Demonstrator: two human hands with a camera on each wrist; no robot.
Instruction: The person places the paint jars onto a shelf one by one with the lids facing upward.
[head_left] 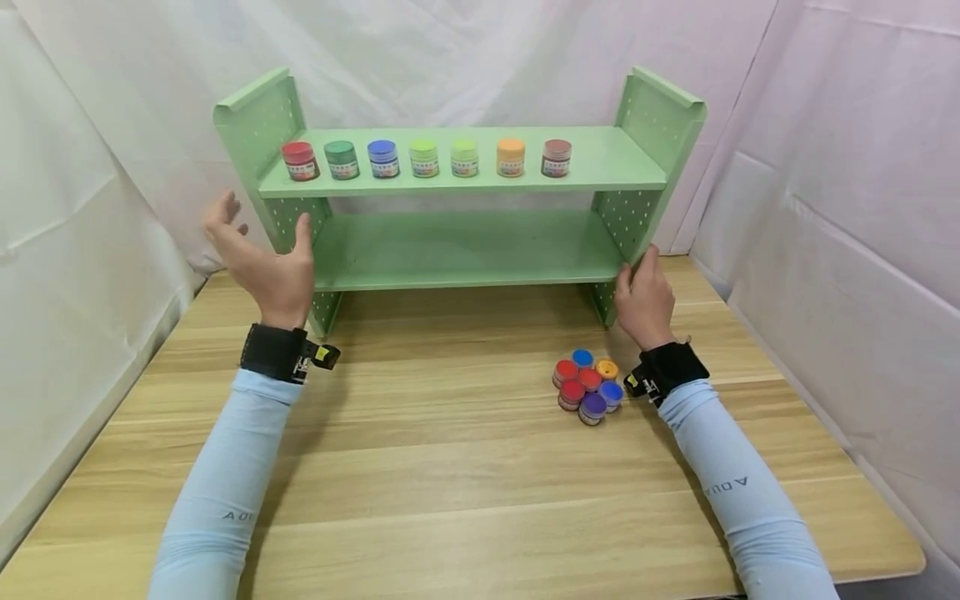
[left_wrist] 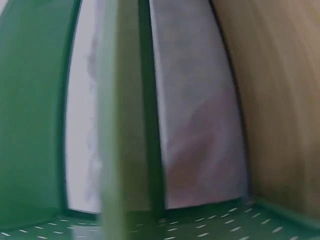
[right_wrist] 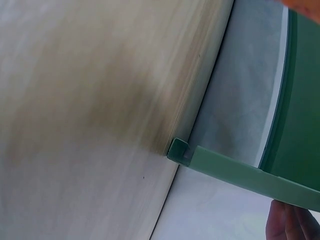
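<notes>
A light green two-tier shelf [head_left: 465,246] stands on the table in the head view, its side panels dotted with small holes. My right hand [head_left: 645,300] grips the lower front edge of its right side panel; in the right wrist view the fingers [right_wrist: 287,222] lie against the panel's outer face. Beside the left side panel, my left hand [head_left: 270,271] is held up with fingers and thumb spread, holding nothing. The left wrist view shows the shelf's boards [left_wrist: 30,125] close up, with the hand out of sight. A row of several small paint jars [head_left: 423,158] stands on the upper board.
On the wooden table [head_left: 420,483], several more jars [head_left: 590,381] with red, blue, purple and orange lids stand clustered left of my right wrist. White cloth [head_left: 465,67] hangs behind the table and along both sides.
</notes>
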